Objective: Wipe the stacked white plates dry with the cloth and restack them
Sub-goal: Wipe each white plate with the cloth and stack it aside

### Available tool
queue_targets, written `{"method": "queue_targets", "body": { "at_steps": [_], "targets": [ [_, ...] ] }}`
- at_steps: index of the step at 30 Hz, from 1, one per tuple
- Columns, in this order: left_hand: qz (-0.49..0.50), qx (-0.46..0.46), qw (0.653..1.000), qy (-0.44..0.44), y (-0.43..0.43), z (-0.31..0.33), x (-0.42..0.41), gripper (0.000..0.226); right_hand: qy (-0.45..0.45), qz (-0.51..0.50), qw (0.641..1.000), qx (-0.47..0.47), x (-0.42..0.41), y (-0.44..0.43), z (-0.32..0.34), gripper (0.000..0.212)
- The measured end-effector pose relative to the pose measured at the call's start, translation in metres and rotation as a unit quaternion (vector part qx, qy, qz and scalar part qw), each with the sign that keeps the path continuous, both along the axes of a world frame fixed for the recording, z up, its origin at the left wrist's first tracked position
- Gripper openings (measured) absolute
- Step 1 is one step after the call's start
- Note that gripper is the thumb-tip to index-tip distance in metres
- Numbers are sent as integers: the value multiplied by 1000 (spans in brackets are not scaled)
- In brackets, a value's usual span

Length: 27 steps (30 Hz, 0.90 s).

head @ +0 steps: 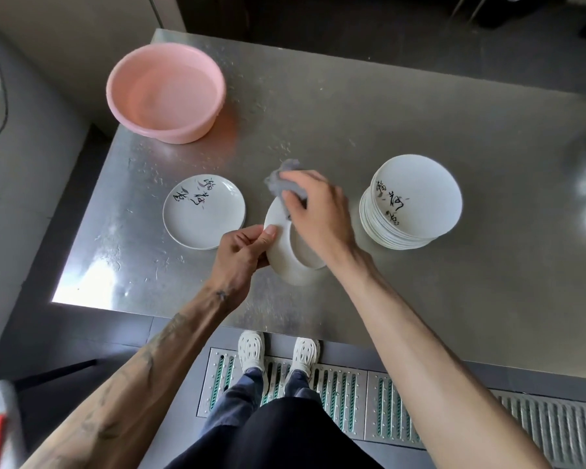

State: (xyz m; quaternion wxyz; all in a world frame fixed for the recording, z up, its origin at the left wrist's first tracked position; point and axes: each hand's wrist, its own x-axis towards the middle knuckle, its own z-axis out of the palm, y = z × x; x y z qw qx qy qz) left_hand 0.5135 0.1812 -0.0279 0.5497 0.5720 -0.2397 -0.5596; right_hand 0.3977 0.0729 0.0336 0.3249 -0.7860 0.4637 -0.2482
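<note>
Presently the wiping step is in hand, one plate at a time. Held plate point(283, 262): lifted off the steel table point(386, 113), tipped up steeply on edge, between the two piles. Left hand point(244, 248): thumb and curled fingers pinch the plate's near-left rim. Right hand point(318, 211): fingers bunched round the grey cloth point(285, 182), pressing it against the plate's far upper rim; which face is being rubbed cannot be told from this angle. Tall stack point(420, 194) of white plates sits to the right, near the right forearm but apart from it; judged to be the unwiped supply. Low pile point(200, 218) lies flat to the left, face up with black brush lettering; it shows one plate on top, the count beneath unclear, and is judged to be the restack. Pink basin point(183, 137) stands at the far-left corner, well apart. Task looks early, most plates remaining on the right. Next move, likely: finish the rub, then have the left hand lay the plate level and centred on the low pile while the cloth hand reaches for the tall stack.
</note>
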Motion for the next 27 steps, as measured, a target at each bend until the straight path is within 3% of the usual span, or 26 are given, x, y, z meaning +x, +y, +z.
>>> {"method": "queue_targets", "body": {
  "at_steps": [2, 4, 9, 13, 18, 22, 27],
  "targets": [
    [0, -2, 1000, -4, -2, -1, -1, 35, -2, 62, 998, -24, 8, 7, 3, 32],
    [2, -2, 1000, -8, -3, 0, -1, 36, -7, 54, 998, -30, 8, 3, 2, 32],
    [36, -7, 999, 19, -1, 8, 1, 26, -43, -120, 991, 40, -22, -22, -12, 27],
    [79, 0, 996, 41, -6, 10, -2, 37, -61, -210, 974, 60, -35, 2, -26, 26],
    [77, 9, 994, 73, -10, 10, -14, 27, -91, -151, 984, -32, -14, 42, -27, 30],
    [80, 4, 995, 66, -9, 8, -7, 31, -85, -76, 993, -38, -11, 32, -22, 31],
    [51, -13, 999, 13, -8, 15, -5, 29, -50, -183, 982, 16, -37, 11, -30, 29]
  ]
}}
